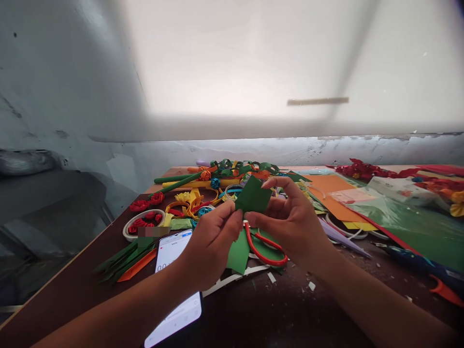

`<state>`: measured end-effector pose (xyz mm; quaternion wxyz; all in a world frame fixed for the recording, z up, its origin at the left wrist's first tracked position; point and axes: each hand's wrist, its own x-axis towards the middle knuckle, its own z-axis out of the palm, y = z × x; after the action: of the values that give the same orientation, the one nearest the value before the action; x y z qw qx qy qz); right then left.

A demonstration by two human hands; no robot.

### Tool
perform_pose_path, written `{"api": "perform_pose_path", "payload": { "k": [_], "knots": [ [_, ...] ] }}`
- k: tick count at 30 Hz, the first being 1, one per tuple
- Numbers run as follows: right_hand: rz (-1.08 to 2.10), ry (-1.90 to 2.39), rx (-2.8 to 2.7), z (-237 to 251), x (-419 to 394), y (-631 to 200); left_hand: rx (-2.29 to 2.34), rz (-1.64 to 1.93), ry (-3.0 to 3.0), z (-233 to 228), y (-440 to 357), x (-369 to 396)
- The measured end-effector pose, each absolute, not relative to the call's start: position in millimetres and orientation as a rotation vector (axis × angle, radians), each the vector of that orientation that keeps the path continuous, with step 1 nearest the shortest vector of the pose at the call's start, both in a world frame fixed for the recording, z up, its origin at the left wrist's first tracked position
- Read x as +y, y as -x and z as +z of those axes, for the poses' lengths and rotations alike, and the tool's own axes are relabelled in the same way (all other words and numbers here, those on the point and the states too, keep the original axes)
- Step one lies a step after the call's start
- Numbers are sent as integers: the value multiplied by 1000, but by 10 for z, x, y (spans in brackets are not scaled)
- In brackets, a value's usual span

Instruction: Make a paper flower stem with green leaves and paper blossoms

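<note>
Both my hands hold a small piece of green paper [253, 195] above a dark brown table [72, 285]. My left hand [212, 239] pinches its lower left corner. My right hand [290, 220] grips its right side with the fingers curled over the top. Red-handled scissors [263, 249] lie on another green sheet [239, 253] right below my hands; whether a finger touches them I cannot tell. A lit phone [174, 285] lies under my left forearm.
Paper roses fill a white dish [143, 222] at the left, with green and orange strips [126, 263] in front. Rolled stems, ribbons and paper flowers [217, 181] crowd the back. Orange and green sheets [398, 222] and a white box [398, 188] lie right. A wall stands behind.
</note>
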<state>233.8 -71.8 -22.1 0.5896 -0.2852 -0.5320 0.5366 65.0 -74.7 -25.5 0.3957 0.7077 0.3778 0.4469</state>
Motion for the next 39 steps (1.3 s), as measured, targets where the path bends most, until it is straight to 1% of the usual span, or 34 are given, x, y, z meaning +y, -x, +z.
{"api": "perform_pose_path", "payload": {
  "k": [8,15,17,18,22,23,25,27,33,39],
  "knots": [
    [1354,590,-1268,-193,-737,-2319,1008,1249,-1869,-267,-651,-728],
    [1347,537,-1322,-208,-743,-2341,883,1241,-1860,-224,-609,-750],
    [1266,573,-1410,-219,-749,-2368,844,1210,-1834,-195,-600,-747],
    [1166,602,-1442,-228,-752,-2385,839,1209,-1813,-184,-598,-742],
    [525,696,-1536,-276,-750,-2466,913,1274,-1711,-160,-590,-721],
    [412,706,-1616,-285,-744,-2484,930,1286,-1704,-158,-586,-719],
    [298,708,-1812,-296,-723,-2511,946,1296,-1717,-154,-577,-716],
    [280,686,-1908,-302,-697,-2520,933,1295,-1735,-153,-568,-713],
    [367,637,-1888,-301,-666,-2507,882,1224,-1684,-161,-558,-686],
    [408,709,-1883,-268,-693,-2508,976,1246,-1741,-127,-569,-715]
  ]
}}
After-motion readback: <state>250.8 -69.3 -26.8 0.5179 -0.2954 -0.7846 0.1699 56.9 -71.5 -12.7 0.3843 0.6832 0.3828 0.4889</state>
